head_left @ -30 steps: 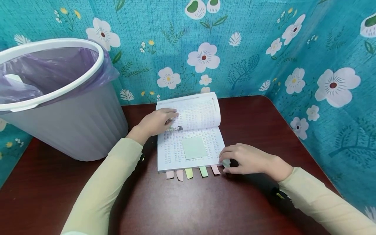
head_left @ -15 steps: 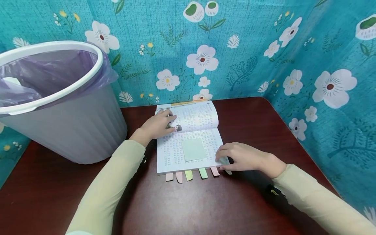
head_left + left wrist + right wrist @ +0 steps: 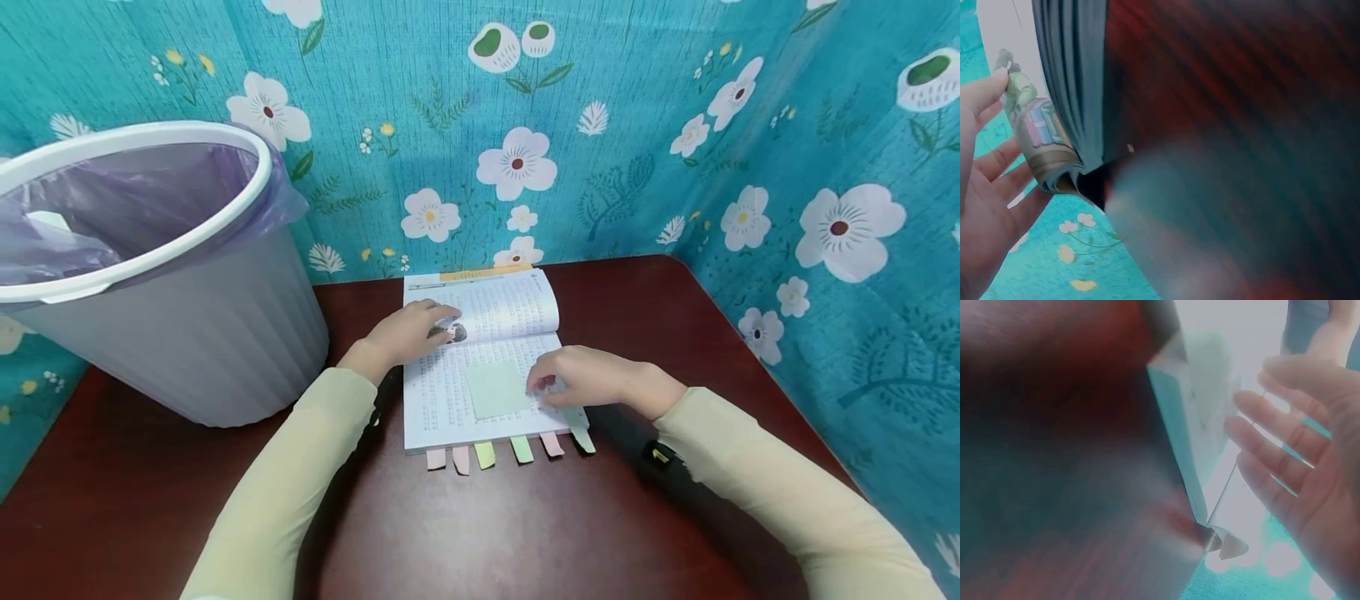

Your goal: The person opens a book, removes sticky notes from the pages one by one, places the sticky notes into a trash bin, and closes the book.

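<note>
An open book (image 3: 435, 408) lies on the dark table in the head view, its upper pages bowed up. My left hand (image 3: 408, 329) rests on the upper page's left side, fingers spread and the thumb by a small printed picture (image 3: 1038, 125). Over the lower page's right side is my right hand (image 3: 588, 375), fingers loosely bent and holding nothing visible. Just left of its fingertips a pale green square sticky note (image 3: 497, 388) lies on the page. A pale green tab (image 3: 581, 435) sticks out from the book's lower right corner.
Several pink, yellow and green tabs, such as a yellow tab (image 3: 484, 455), line the book's near edge. A grey bin (image 3: 187, 333) with a purple liner stands at the left. Flowered teal cloth (image 3: 615, 183) hangs behind the table (image 3: 480, 525) and at its right.
My right hand has left the pale green tab at the lower right corner and moved up and left over the page. The upper pages lie somewhat flatter under my left hand.
</note>
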`<state>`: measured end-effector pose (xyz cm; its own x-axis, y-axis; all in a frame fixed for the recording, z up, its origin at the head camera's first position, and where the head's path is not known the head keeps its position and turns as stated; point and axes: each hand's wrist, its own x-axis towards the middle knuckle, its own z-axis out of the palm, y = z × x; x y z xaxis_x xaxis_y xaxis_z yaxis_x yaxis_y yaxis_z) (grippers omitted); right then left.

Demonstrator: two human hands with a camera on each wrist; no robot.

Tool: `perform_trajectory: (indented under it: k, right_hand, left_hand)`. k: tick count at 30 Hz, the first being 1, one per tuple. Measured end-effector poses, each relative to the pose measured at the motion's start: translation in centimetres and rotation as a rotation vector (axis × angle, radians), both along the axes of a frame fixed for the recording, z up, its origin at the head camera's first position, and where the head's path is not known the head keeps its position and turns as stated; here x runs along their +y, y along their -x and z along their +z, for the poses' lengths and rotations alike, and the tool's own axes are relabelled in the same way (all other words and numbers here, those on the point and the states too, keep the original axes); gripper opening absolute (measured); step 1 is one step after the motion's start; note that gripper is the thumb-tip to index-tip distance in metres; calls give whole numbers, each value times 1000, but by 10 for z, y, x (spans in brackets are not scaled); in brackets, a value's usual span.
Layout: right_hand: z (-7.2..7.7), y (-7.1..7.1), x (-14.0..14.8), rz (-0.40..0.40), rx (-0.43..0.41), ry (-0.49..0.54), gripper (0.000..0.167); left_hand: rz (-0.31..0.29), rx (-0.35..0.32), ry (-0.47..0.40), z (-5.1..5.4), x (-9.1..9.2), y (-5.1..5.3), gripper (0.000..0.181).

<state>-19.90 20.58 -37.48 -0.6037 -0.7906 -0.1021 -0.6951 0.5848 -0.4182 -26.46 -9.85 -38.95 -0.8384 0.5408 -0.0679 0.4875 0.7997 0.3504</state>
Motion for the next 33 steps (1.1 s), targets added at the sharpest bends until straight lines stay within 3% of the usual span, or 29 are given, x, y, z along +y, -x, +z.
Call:
perform_trajectory:
  k: [5,13,21,26,29,33]
  right_hand:
    - [0,16,-10,-28,-48,-13,17]
    - [0,35,-41,-44,-75,20,25]
    - [-2,50,-66,54,-45,1,32]
    - [-1,50,-69,52,-46,-15,32]
    - [-2,49,-65,23,-3,-7,32]
    - [-7,49,-54,-12,166,27,32]
  left_hand:
    - [23,-97,-104,-8,-8,4,52]
    - [-56,-169,-148,-9,-16,3,74]
    - [-77,-250,-199,-6,-22,3,84]
    - [-89,-255,-212,-5,-21,3,84]
    - [-82,-249,-216,-5,-21,4,84]
    - [-67,-245,-211,-6,-23,3,85]
